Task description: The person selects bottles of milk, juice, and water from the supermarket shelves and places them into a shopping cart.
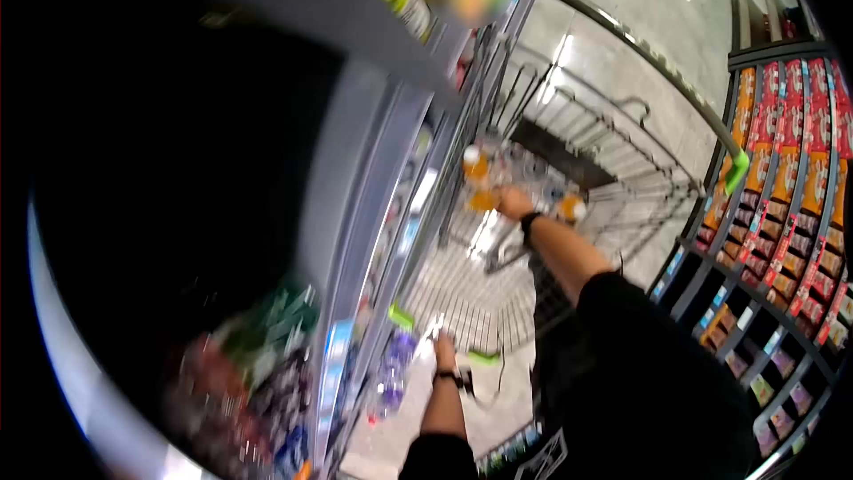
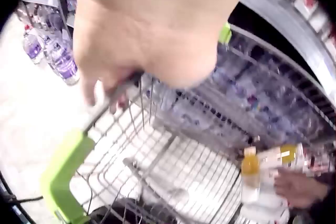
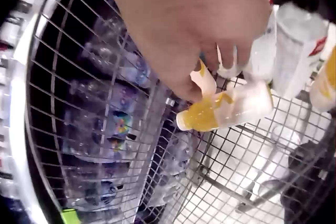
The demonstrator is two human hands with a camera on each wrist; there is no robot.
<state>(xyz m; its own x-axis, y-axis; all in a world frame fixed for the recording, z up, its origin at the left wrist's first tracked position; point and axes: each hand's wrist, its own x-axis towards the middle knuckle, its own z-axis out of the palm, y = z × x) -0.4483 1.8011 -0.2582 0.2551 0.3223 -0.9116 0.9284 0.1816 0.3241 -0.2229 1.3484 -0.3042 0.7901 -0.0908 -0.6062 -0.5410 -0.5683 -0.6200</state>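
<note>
My left hand [image 1: 444,351] [image 2: 147,29] curls round the dark bar [image 2: 105,109] at the green-cornered end of the wire cart [image 1: 471,289]. Inside the other end of the basket, my right hand [image 1: 514,203] [image 2: 296,187] [image 3: 194,29] is bent down among yellow and white bottles. One such bottle [image 3: 202,79] shows between its thumb and fingers, the grip partly hidden by the hand. Just past the thumb tip a second yellow and white bottle [image 3: 226,109] lies on its side. Clear and white bottles [image 3: 299,40] stand close beside the fingers.
Shelves [image 1: 369,204] run close along the cart's left side, with large purple-labelled water bottles [image 2: 63,64] [image 3: 97,121] low down. A green-ended handle [image 1: 649,53] spans the cart's far end. Racks of red and orange packets [image 1: 791,124] stand at the right.
</note>
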